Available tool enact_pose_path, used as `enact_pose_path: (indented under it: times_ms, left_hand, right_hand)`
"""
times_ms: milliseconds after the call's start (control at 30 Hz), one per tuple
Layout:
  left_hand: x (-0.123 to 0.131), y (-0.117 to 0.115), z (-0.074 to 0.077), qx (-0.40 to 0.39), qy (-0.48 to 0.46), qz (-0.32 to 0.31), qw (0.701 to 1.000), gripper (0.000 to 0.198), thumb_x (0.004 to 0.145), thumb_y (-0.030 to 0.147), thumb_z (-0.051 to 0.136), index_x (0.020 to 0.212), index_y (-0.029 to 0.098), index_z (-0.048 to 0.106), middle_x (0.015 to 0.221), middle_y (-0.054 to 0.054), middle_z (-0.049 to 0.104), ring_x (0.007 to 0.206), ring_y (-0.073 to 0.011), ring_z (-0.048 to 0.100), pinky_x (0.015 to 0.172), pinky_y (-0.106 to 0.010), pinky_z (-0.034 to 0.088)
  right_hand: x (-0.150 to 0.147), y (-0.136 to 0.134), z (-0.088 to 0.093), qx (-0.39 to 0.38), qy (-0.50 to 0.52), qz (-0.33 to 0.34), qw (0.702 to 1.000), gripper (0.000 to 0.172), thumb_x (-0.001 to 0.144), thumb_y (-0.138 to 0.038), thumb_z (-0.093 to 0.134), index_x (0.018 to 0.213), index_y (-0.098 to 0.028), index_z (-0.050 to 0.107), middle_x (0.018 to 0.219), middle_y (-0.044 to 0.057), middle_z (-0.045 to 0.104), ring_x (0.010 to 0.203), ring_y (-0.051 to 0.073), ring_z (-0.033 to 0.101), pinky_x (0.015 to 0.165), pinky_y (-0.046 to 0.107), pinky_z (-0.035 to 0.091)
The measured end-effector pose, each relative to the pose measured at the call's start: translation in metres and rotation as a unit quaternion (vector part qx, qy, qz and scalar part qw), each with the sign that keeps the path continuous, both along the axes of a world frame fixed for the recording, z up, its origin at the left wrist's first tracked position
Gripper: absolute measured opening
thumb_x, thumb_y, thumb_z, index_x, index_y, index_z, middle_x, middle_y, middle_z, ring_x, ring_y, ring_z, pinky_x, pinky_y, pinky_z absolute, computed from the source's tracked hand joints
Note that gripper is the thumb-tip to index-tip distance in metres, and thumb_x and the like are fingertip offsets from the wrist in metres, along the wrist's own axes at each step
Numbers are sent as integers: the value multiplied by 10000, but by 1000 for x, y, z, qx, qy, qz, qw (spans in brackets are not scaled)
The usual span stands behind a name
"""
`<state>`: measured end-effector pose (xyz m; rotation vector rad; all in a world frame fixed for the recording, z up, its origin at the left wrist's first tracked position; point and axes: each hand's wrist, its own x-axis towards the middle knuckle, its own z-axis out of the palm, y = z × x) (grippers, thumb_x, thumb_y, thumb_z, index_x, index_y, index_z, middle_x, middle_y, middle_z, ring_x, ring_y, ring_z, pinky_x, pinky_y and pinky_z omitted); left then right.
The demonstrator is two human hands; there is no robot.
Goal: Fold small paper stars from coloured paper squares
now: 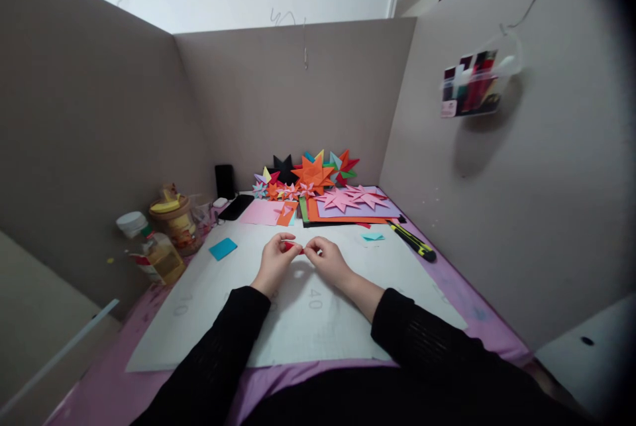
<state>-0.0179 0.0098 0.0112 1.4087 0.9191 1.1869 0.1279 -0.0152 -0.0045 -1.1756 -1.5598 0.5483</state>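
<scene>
My left hand (275,260) and my right hand (325,262) meet over the middle of a white cutting mat (209,320). Both pinch a small red piece of paper (292,248) between their fingertips, held just above the mat. The fingers of both hands are closed around it. Black sleeves cover both forearms. A small blue paper square (222,248) lies on the mat to the left of my left hand, and a small light-blue scrap (372,236) lies behind my right hand.
Folded paper stars (313,174) and sheets of coloured paper (348,211) fill the back of the desk. A yellow-black utility knife (412,242) lies at the right. Jars and a bottle (159,240) stand at the left, beside a black phone (236,207). Grey partitions wall the desk in.
</scene>
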Motion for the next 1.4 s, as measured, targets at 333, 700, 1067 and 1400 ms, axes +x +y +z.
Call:
enact_pose_path:
  times_ms: [333, 700, 1067, 1400]
  left_hand:
    - [0, -1, 4, 41, -24, -5, 999, 485, 684, 246, 654, 1099, 174, 414, 792, -30, 654, 768, -157, 643, 733, -295, 477]
    - [-11, -4, 3, 249, 121, 15, 961, 94, 720, 249, 644, 750, 160, 634, 759, -43, 658, 708, -149, 610, 664, -263, 481]
    - [-14, -6, 7, 258, 135, 14, 956, 123, 701, 281, 669, 752, 170, 667, 727, -48, 685, 646, -154, 619, 601, -254, 485]
    - [-8, -10, 8, 203, 104, 21, 973, 101, 670, 284, 681, 727, 200, 686, 729, -46, 693, 672, -183, 630, 662, -298, 498]
  right_hand:
    - [-2, -3, 5, 43, 22, -29, 998, 152, 798, -234, 462, 671, -181, 526, 671, 4, 535, 641, 133, 486, 597, 246, 388]
    - [-2, -9, 7, -37, 211, 134, 967, 123, 730, -309, 613, 761, -195, 581, 620, -15, 562, 532, 114, 530, 510, 247, 446]
    - [-1, -7, 4, -80, 283, 153, 944, 205, 667, -348, 685, 711, -171, 591, 536, -19, 593, 463, 103, 535, 485, 241, 457]
    - [-2, -10, 9, -87, 265, 114, 953, 224, 699, -379, 639, 688, -178, 539, 514, -25, 567, 447, 104, 511, 474, 246, 442]
